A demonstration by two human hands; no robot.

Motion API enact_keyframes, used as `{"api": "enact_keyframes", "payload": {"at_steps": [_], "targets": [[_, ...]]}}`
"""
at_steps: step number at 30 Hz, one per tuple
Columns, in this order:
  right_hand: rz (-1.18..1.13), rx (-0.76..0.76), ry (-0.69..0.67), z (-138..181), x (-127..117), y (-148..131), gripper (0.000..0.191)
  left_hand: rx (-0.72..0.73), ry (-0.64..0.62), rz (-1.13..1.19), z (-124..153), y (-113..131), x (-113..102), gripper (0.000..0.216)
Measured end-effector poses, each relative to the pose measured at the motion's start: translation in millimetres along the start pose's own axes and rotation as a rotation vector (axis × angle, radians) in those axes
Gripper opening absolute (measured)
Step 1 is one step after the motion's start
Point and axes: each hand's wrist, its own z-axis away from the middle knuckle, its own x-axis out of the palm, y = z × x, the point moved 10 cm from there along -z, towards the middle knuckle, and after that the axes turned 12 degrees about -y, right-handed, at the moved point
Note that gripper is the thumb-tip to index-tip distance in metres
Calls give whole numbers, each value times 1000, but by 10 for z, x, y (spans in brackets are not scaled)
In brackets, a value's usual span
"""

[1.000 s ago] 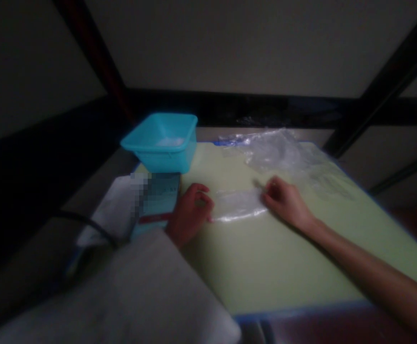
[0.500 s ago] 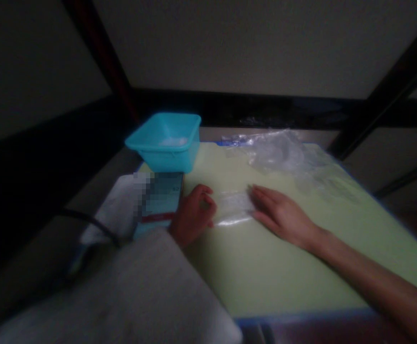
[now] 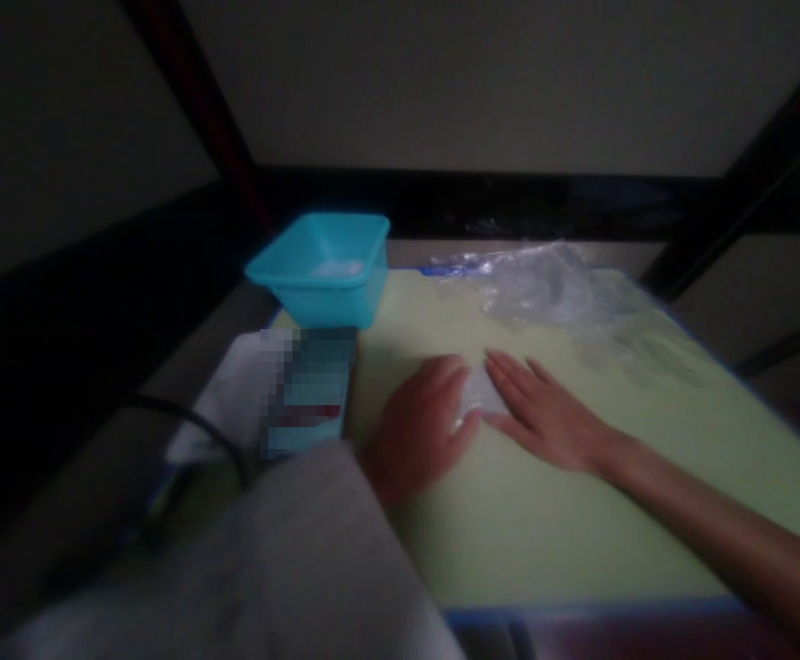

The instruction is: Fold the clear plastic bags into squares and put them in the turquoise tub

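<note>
A small clear plastic bag (image 3: 480, 392) lies on the pale yellow table top (image 3: 543, 541), mostly covered by my hands. My left hand (image 3: 423, 422) reaches over its left part, slightly blurred, with curved fingers at the far edge and the thumb at the near edge. Flat on the right end of the bag rests my right hand (image 3: 537, 408), its fingers stretched out and the thumb apart. The fingertips of both hands are a short way from each other, and a whitish strip of plastic shows between them.
At the back left stands a turquoise basin (image 3: 365, 298) with something whitish inside. A partly pixelated flat device (image 3: 313, 390) lies left of my left hand, beside a white cloth-like item (image 3: 235, 385) and a dark cable (image 3: 186, 422). Crumpled clear plastic bags (image 3: 543, 284) spread along the back right.
My left hand has moved right, from the bag's left end over towards my right hand. Less of the plastic shows between them. My right hand stays pressed on the bag.
</note>
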Motion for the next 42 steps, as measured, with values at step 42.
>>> {"api": "enact_keyframes", "payload": {"at_steps": [42], "targets": [[50,26,36,29,17,40,59,-52,-232,-315,26,-174,379,67]]}}
